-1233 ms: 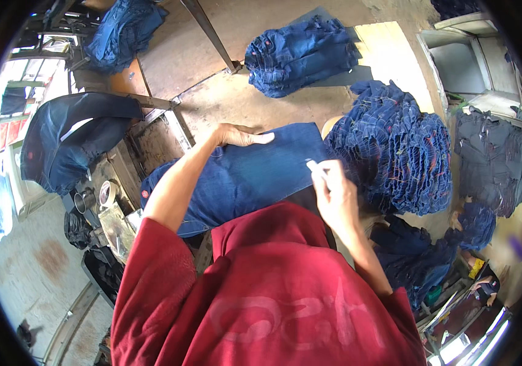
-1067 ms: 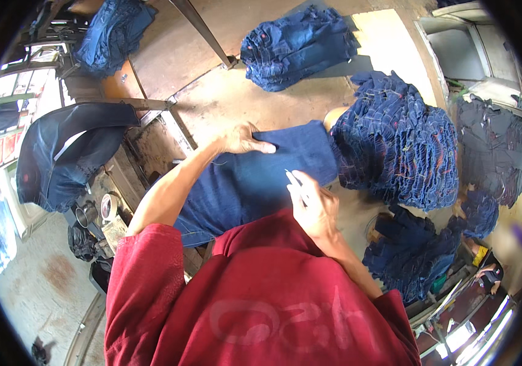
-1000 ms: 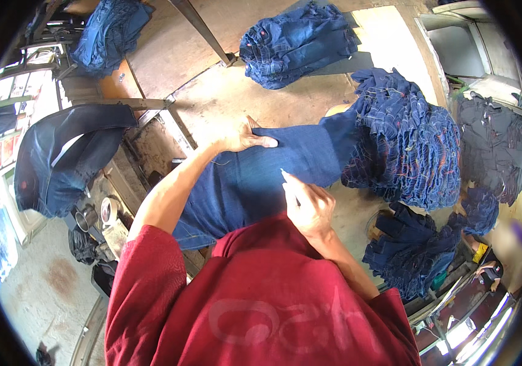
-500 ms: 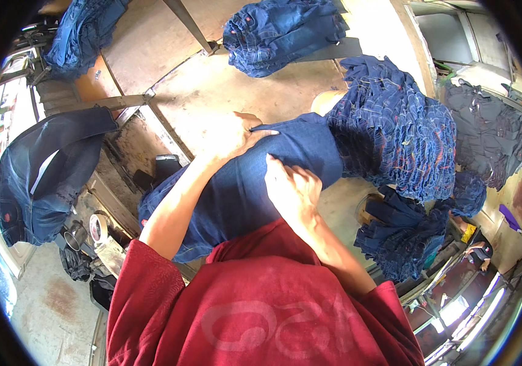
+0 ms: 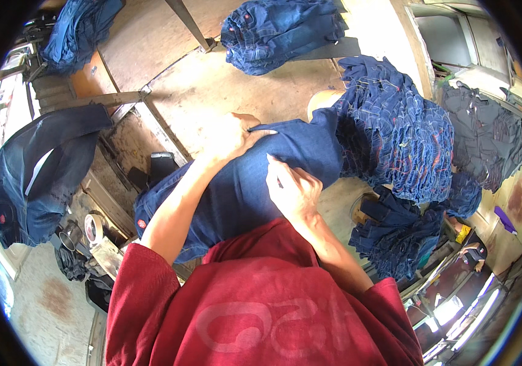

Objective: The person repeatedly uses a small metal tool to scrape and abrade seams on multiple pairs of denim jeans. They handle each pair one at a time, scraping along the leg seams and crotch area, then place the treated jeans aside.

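A pair of dark blue denim jeans lies across in front of my body, a small red patch showing at its left end. My left hand is closed on the far edge of the denim, part of its fingers tucked under the fold. Close to the cloth's middle, my right hand is curled, thumb and forefinger pointing toward the left hand. A small dark spot shows inside its fingers; what it is I cannot make out. What supports the jeans is hidden beneath them.
Stacked jeans with loose threads stand right, above another denim heap. A folded denim pile lies at the far side. Dark jeans hang at left, near a tape roll and a metal cup. Dark grey garments lie far right.
The view has shifted slightly. My left hand keeps its hold on the denim edge; the right fingers have curled a little more, and the jeans' right end is more rumpled.
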Demonstrator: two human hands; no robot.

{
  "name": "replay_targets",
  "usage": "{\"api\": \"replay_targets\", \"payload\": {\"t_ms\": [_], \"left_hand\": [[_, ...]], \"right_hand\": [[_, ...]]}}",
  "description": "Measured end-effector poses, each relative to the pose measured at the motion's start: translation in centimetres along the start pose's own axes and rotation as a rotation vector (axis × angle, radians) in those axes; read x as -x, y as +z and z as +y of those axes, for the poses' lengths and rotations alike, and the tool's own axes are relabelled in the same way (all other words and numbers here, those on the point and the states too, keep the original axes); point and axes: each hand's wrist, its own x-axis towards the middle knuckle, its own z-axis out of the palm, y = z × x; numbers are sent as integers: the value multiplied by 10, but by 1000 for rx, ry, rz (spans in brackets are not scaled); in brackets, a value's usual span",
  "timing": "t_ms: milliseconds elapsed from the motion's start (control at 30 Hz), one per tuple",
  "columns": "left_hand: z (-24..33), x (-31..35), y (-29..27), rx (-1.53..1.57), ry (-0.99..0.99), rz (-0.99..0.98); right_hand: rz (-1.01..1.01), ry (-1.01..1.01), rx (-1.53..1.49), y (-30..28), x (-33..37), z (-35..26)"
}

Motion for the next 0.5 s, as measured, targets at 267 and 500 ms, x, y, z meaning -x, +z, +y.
{"api": "replay_targets", "payload": {"t_ms": [267,500], "left_hand": [[8,-4,-8,-24,-38,-93],[11,-2,-8,-7,-30,-11]], "right_hand": [[-35,-26,92,2,-3,-2],[-62,45,-34,-36,25,-9]]}}
